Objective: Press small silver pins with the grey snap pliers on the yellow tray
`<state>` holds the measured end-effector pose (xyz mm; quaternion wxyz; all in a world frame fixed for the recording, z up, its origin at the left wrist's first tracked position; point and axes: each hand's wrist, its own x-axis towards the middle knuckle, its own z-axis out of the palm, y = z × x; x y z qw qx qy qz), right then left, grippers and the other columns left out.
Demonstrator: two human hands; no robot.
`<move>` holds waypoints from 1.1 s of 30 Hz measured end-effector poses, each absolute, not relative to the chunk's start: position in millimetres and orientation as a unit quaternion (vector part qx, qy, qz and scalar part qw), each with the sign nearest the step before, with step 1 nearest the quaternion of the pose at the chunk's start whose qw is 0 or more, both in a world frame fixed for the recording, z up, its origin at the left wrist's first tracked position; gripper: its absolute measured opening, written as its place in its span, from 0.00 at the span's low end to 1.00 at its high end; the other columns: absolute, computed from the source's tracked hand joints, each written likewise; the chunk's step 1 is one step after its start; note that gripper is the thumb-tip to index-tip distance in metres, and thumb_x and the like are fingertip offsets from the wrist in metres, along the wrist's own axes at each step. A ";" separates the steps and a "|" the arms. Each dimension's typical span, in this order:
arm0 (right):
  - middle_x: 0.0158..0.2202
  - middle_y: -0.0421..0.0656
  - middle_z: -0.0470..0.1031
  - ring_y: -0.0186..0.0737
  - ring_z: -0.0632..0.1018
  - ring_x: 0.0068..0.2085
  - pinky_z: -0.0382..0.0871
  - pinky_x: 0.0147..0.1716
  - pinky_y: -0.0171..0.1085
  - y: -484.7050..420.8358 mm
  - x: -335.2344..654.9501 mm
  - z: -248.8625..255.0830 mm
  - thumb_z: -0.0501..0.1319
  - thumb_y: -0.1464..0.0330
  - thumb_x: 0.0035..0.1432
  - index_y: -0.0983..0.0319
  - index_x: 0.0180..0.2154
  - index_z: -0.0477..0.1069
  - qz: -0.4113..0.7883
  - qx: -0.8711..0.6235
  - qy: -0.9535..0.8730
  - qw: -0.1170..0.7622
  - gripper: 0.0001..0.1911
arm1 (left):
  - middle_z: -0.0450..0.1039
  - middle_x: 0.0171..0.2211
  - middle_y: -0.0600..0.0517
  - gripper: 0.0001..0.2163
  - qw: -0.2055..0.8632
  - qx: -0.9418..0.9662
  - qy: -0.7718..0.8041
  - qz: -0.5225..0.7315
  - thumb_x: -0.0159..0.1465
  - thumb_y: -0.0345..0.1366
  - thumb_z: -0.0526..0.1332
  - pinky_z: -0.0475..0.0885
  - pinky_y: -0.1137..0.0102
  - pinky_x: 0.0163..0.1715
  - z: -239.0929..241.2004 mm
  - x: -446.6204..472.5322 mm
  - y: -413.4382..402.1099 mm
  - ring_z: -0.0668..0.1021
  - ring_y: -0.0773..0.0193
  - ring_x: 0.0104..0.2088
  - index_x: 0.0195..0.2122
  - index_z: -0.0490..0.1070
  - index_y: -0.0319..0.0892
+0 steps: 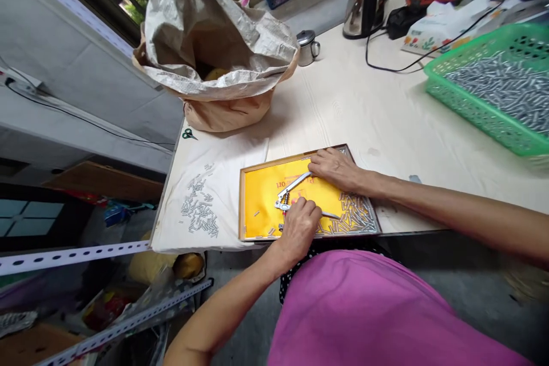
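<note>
A shallow tray (242, 200) with a yellow lining lies at the table's front edge. In it sits a silver two-handled lever tool (295, 182), its handles spread apart. My right hand (337, 168) is closed around the end of the upper handle. My left hand (300, 226) is closed beside the tool's head, over part of the lower handle; its fingertips are hidden, so what they pinch does not show. Many small metal tubes (355, 214) are heaped in the tray's right corner, and a few lie loose along its front edge.
More small tubes (199, 209) are scattered on white cloth left of the tray. Behind stand a large woven sack (231, 106), green scissors (189, 134), a metal cup (306, 48) and a kettle (366, 0). A green basket (480, 117) of metal pieces stands right.
</note>
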<state>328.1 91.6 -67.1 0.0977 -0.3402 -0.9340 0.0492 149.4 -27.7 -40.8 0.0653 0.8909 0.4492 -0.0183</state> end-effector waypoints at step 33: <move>0.33 0.44 0.72 0.40 0.75 0.32 0.66 0.30 0.39 24.3 344.1 -63.7 0.45 0.58 0.71 0.58 0.36 0.64 0.210 -0.424 -0.846 0.245 0.16 | 0.76 0.33 0.49 0.09 0.250 0.751 0.602 0.101 0.68 0.38 0.61 0.71 0.66 0.42 -16.7 84.4 -52.7 0.76 0.59 0.39 0.33 0.77 0.43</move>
